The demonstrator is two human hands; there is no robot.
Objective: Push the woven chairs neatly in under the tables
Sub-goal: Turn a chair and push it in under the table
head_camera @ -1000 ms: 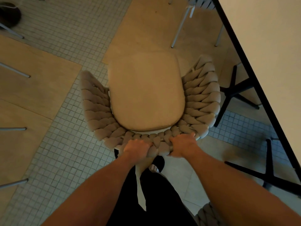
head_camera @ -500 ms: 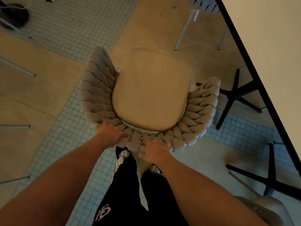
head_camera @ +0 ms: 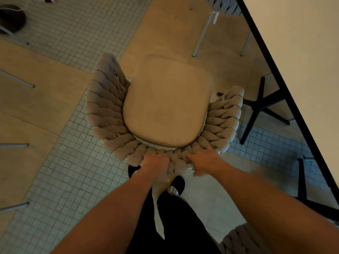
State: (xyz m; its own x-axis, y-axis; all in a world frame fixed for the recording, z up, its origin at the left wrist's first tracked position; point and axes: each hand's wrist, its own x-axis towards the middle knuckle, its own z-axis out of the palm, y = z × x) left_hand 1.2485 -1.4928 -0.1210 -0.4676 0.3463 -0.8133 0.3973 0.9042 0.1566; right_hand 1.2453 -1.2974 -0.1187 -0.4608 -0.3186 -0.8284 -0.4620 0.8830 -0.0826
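Both hands, left hand (head_camera: 156, 165) and right hand (head_camera: 205, 161), have their fingers closed around the woven chair (head_camera: 110, 110) back; the surface (head_camera: 300, 52) stands to the right.

A tiled floor (head_camera: 73, 171) with tan panels carries the woven chair (head_camera: 108, 107).

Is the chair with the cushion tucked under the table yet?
Not yet. The woven chair stands out on the floor, its whole cushion showing beside the table.
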